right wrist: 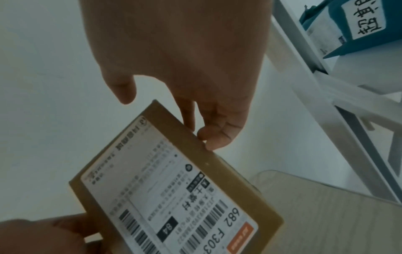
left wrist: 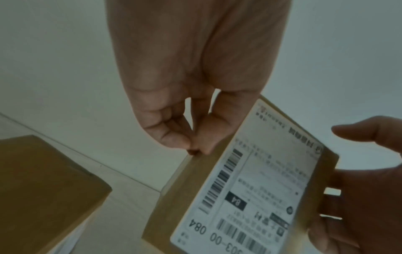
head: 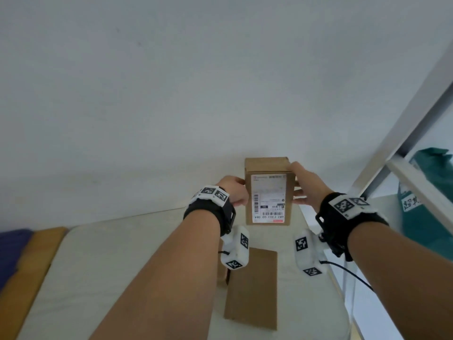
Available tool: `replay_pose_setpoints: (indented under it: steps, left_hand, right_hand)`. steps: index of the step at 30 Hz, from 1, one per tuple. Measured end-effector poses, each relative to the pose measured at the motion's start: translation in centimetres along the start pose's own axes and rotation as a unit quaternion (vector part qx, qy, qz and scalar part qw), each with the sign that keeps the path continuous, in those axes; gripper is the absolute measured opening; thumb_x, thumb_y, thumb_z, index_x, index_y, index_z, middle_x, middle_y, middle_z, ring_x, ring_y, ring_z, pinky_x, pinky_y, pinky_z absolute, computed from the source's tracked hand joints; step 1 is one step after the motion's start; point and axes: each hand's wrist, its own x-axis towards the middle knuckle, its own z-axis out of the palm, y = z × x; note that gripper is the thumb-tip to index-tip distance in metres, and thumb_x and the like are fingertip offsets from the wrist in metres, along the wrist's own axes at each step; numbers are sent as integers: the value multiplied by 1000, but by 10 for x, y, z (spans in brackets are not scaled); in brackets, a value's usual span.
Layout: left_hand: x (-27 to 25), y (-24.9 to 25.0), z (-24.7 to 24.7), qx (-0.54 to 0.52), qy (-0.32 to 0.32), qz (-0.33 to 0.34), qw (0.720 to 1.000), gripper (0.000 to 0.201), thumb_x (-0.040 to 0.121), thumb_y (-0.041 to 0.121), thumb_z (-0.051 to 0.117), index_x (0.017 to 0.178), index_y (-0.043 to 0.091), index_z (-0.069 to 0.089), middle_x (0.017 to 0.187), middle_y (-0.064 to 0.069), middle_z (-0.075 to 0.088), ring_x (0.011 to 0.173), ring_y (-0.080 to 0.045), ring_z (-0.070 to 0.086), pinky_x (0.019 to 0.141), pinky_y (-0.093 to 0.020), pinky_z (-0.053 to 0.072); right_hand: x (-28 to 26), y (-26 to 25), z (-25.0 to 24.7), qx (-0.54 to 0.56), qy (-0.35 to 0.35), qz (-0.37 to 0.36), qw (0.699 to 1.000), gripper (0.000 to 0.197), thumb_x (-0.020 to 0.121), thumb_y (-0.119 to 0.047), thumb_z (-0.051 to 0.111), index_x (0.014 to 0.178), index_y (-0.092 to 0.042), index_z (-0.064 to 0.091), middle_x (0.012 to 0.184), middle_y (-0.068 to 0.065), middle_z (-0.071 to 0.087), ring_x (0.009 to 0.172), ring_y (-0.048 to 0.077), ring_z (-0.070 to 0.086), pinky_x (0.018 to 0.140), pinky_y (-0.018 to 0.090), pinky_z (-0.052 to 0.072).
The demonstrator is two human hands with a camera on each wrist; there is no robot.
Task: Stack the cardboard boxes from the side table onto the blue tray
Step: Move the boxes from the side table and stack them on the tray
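Note:
A small cardboard box with a white shipping label (head: 268,192) is held up in front of the wall, label toward me, above the white side table (head: 122,266). My left hand (head: 234,192) grips its left edge with curled fingers (left wrist: 174,137). My right hand (head: 305,186) holds the right edge, fingers (right wrist: 217,137) wrapped behind and thumb spread above the corner. The label (left wrist: 250,189) fills much of both wrist views. A second, plain cardboard box (head: 252,288) lies flat on the table under my wrists, also seen at the left (left wrist: 43,189).
A white metal frame (head: 404,131) runs diagonally on the right, with a teal bin bearing a white label (head: 429,192) behind it. A dark blue surface (head: 12,244) edged by a wood-coloured strip (head: 36,261) lies at the far left, beside the table.

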Motion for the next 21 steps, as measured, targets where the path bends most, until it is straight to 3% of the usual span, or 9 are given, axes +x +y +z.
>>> replay_pose_setpoints:
  steps: [2, 3, 6, 9, 12, 14, 16, 18, 21]
  left_hand:
    - [-4, -3, -8, -32, 2, 7, 999, 28, 74, -5, 68, 92, 17, 68, 108, -6, 72, 100, -23, 65, 87, -34, 56]
    - [-7, -5, -12, -51, 1, 12, 999, 22, 74, 0, 72, 86, 17, 67, 106, -5, 72, 98, -22, 64, 88, -34, 55]
    - [-14, -12, -21, -96, -8, 24, 995, 23, 73, 5, 76, 92, 14, 67, 104, -4, 72, 98, -20, 63, 89, -35, 52]
    - [-22, -17, -30, -151, -16, 44, 987, 46, 67, 12, 76, 110, 13, 61, 111, -5, 71, 107, -22, 65, 99, -42, 51]
    - [-29, -24, -38, -173, -9, 59, 983, 67, 49, 33, 78, 113, 21, 59, 114, -4, 69, 109, -24, 64, 101, -48, 49]
    - [-33, -29, -44, -182, -15, 66, 981, 72, 49, 47, 78, 114, 24, 60, 112, -3, 71, 110, -25, 64, 102, -50, 48]
    - [-39, -34, -48, -188, -41, 59, 980, 67, 58, 57, 78, 115, 26, 63, 112, -2, 72, 114, -27, 63, 105, -52, 43]
    - [-49, -39, -54, -190, -40, 39, 980, 49, 72, 61, 74, 109, 30, 64, 115, 0, 70, 119, -26, 57, 103, -49, 38]
    - [-52, -52, -64, -235, -41, 30, 971, 29, 83, 49, 72, 100, 28, 63, 118, -4, 68, 121, -27, 55, 103, -47, 40]
  right_hand:
    - [-2, -5, 6, -26, -6, -29, 999, 36, 92, -48, 48, 98, -14, 59, 95, 6, 63, 83, 21, 56, 76, 34, 49]
    - [-2, -6, 8, -32, -7, -41, 999, 41, 90, -49, 51, 105, -13, 60, 97, 6, 65, 82, 21, 57, 75, 34, 50]
    - [-6, -9, 16, -21, -15, -56, 998, 48, 88, -53, 56, 119, -17, 58, 95, 2, 66, 73, 16, 59, 61, 27, 49]
    - [-11, -9, 26, -9, -35, -48, 998, 59, 83, -59, 64, 127, -22, 51, 89, -1, 63, 68, 14, 59, 54, 25, 49]
    - [-17, -9, 39, 23, -41, -46, 998, 84, 63, -68, 72, 126, -15, 54, 86, 3, 62, 68, 21, 58, 52, 27, 50]
    - [-21, -11, 45, 59, -24, -44, 997, 89, 58, -71, 72, 120, -8, 60, 84, 6, 61, 70, 25, 54, 51, 26, 50]
    - [-24, -15, 50, 93, -4, -46, 995, 76, 69, -69, 69, 111, -6, 65, 82, 5, 63, 65, 23, 54, 51, 25, 51]
    - [-28, -20, 54, 126, 11, -49, 991, 67, 75, -68, 65, 105, -8, 64, 81, 5, 62, 59, 19, 52, 50, 24, 50]
    - [-34, -27, 62, 148, 17, -52, 987, 62, 77, -68, 64, 98, -10, 60, 81, 8, 56, 55, 18, 48, 47, 24, 50]
